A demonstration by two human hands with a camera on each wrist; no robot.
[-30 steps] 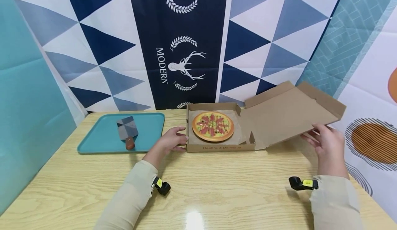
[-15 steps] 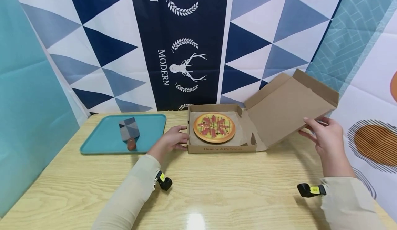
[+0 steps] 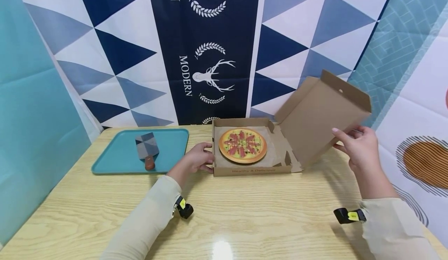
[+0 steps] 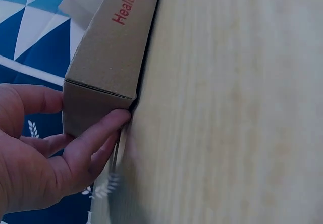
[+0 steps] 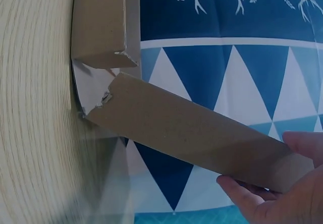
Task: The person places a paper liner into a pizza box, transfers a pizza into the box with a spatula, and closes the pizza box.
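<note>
A cardboard pizza box (image 3: 252, 170) stands on the table with a pizza (image 3: 242, 145) on paper inside it. Its lid (image 3: 315, 123) is raised at a slant on the right side. My right hand (image 3: 362, 145) pinches the lid's near edge between thumb and fingers. In the right wrist view the thumb (image 5: 300, 146) is on one side of the lid's side flap (image 5: 186, 133) and the fingers on the other. My left hand (image 3: 199, 158) presses extended fingers against the box's left side wall, with fingertips at its lower edge in the left wrist view.
To the left lies a teal tray (image 3: 115, 160) bearing a pizza server (image 3: 147, 146) with a metal blade and brown handle. Patterned cloth (image 3: 217, 50) hangs right behind the table, and more cloth (image 3: 413, 108) stands close on the right.
My right hand has lifted the lid and moved it left, so it stands steeper than before. The left hand stays at the box's side. The pizza and tray have not moved.
</note>
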